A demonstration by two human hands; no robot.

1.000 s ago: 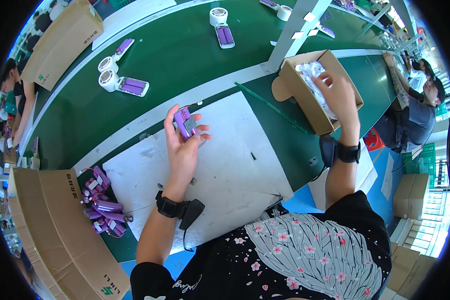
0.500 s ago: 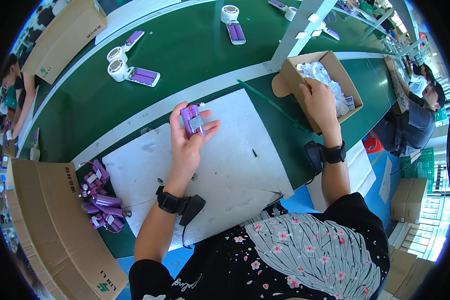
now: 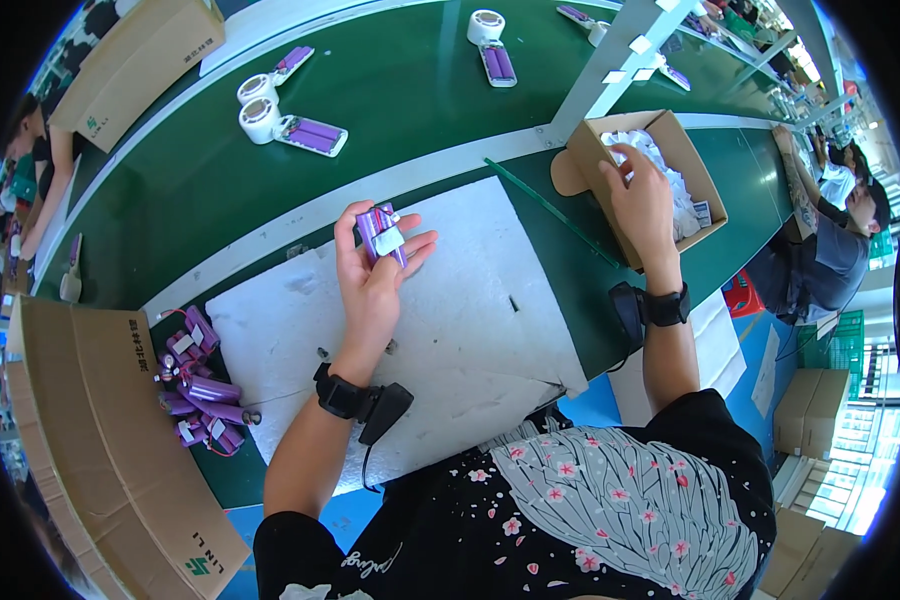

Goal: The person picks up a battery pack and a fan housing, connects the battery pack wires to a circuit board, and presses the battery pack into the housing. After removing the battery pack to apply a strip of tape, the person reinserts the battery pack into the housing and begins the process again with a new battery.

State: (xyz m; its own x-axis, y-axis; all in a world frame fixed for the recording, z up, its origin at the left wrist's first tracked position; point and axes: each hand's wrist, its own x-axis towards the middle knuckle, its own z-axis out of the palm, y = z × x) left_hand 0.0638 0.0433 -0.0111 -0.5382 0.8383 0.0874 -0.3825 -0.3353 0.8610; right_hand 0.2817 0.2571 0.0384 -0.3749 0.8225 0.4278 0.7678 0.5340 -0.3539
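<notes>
My left hand point(image 3: 368, 290) is closed around a purple battery pack point(image 3: 375, 228) above the white foam sheet point(image 3: 470, 320). The pack has thin wires at its top and a pale label on its face; my thumb lies along its lower end. Over the cardboard box point(image 3: 592, 180) on the right, my right hand point(image 3: 645, 205) hovers with curled fingers, thumb and forefinger apart. Nothing shows between them. Crumpled white slips point(image 3: 678, 195) fill that box, partly hidden behind the hand.
More purple battery packs point(image 3: 210, 390) are heaped left of the foam, beside a large carton point(image 3: 100, 420). White handheld devices with purple cells point(image 3: 310, 135) lie on the green surface beyond a pale rail point(image 3: 350, 205). A metal post point(image 3: 610, 75) rises near the box. A co-worker point(image 3: 820, 260) sits at right.
My right thumb and forefinger have parted over the box. The pack in my left hand has tilted slightly, its label now brighter. The devices beyond the rail appear farther right; the view has shifted slightly.
</notes>
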